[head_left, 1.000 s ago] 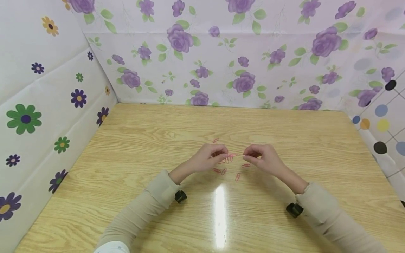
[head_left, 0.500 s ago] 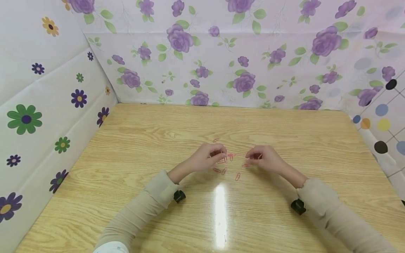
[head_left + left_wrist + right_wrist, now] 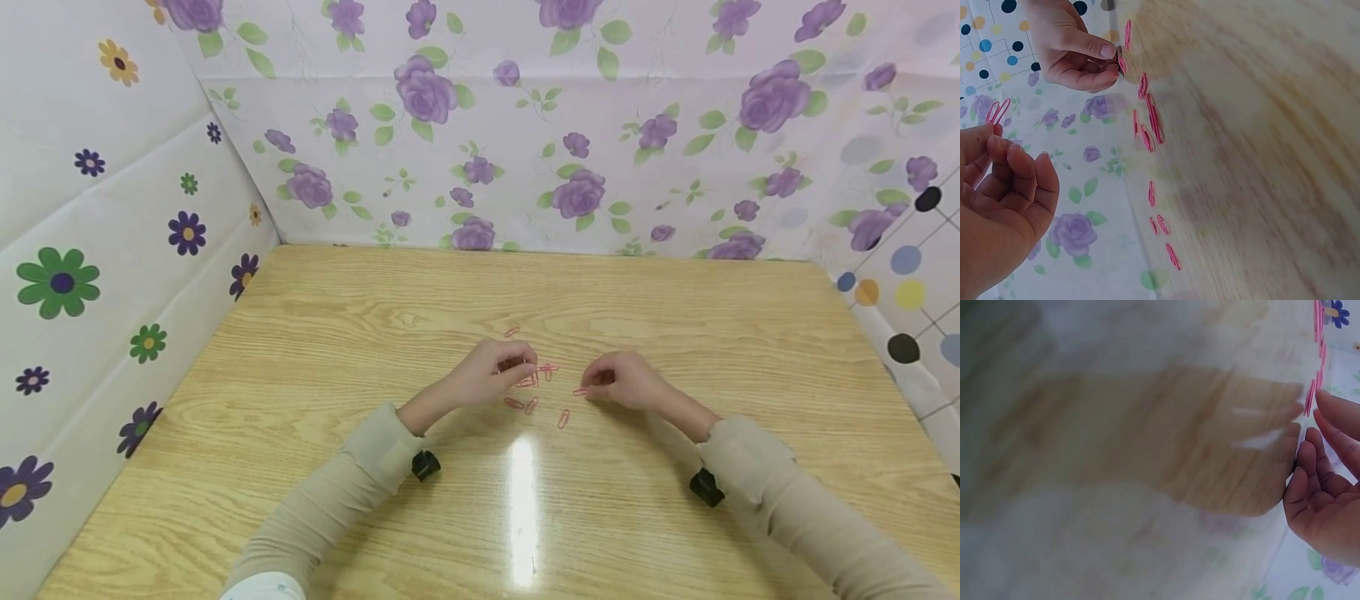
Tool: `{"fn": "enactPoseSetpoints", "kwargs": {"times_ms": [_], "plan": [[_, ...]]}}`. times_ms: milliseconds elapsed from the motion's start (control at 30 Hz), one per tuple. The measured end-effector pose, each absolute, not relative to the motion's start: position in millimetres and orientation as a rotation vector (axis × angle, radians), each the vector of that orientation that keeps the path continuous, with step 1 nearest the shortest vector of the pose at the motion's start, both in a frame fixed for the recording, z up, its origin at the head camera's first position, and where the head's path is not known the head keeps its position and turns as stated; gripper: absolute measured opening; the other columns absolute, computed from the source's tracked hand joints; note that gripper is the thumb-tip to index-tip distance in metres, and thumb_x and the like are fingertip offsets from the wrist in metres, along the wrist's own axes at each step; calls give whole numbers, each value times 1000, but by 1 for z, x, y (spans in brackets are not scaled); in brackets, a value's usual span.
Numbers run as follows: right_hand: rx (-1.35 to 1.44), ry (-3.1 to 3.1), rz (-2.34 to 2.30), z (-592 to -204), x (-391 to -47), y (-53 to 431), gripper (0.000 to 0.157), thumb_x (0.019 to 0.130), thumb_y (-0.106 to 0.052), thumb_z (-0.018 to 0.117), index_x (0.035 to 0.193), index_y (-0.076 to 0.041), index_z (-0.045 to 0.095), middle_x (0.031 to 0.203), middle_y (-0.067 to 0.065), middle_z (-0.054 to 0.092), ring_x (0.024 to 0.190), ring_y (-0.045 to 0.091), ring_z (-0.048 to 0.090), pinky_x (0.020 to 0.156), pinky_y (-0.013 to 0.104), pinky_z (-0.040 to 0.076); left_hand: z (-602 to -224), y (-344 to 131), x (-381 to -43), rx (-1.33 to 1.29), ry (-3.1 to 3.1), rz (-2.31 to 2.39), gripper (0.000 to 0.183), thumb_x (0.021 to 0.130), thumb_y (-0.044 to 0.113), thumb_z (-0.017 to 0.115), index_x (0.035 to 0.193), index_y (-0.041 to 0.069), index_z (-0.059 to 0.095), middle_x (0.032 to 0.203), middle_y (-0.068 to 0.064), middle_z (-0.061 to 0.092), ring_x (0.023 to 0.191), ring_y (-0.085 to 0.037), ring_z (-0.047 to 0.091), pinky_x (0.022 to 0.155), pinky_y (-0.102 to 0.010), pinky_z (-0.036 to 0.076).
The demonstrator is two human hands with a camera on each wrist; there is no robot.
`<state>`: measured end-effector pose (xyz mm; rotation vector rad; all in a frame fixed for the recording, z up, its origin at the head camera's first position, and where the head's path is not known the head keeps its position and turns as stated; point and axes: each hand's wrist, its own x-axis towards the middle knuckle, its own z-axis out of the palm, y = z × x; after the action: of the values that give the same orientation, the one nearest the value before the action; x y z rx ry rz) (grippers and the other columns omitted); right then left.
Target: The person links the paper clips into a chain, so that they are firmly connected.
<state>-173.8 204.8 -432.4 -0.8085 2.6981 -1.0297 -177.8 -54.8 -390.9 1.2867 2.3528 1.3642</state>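
My left hand (image 3: 498,372) hovers over the table with its thumb and forefinger pinching pink paper clips (image 3: 999,111), whose loops stick up past the fingertips in the left wrist view. The right hand (image 3: 626,381) is down at the table, thumb and forefinger at the end of another pink paper clip (image 3: 581,392). In the left wrist view that paper clip (image 3: 1122,64) shows right between the tips. Between and below the hands lie several more pink paper clips (image 3: 548,371), a few of them overlapping.
One paper clip (image 3: 512,332) lies apart behind the left hand, another paper clip (image 3: 563,419) nearest the front. The wood-grain table (image 3: 360,317) ends at a flowered cloth (image 3: 525,167) behind. Black wrist straps (image 3: 425,466) hang under both sleeves.
The right hand has drawn slightly right and down to the table, its fingers closing at a paper clip there. The left hand shifted a little left and then stayed almost still.
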Motion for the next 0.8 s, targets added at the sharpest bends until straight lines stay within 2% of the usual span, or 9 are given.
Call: {"fn": "enactPoseSetpoints", "kwargs": {"times_ms": [200,333,667,800], "plan": [[-822,2728,-950,-431,-173,203,6,76,-6,72,73,-8,67,67,-4,57,60,8,45,55,24,39,-389,-55,-177,1279,2362,1359,13,92,5,52,86,-2,60,62,-5,50,54,-6,40,51,-19,35],[-807,2721,-930,-429,-172,201,9,76,-5,71,70,-8,65,66,-4,57,59,8,45,54,24,39,-388,-54,-177,1265,2361,1351,12,92,5,52,86,-2,60,63,-12,53,54,-6,40,50,-19,35],[-771,2671,-982,-428,-170,202,10,79,-6,69,72,-10,63,69,-5,58,62,9,48,58,25,41,-387,-54,-174,1233,2325,1364,12,92,6,52,85,-1,60,66,-18,53,54,-6,40,51,-19,34],[-750,2648,-1025,-428,-170,204,6,82,-7,67,77,-10,63,71,-5,58,63,10,48,58,25,42,-386,-54,-174,1237,2316,1369,12,92,6,52,85,-1,60,65,-14,53,54,-5,39,51,-19,34]]}}
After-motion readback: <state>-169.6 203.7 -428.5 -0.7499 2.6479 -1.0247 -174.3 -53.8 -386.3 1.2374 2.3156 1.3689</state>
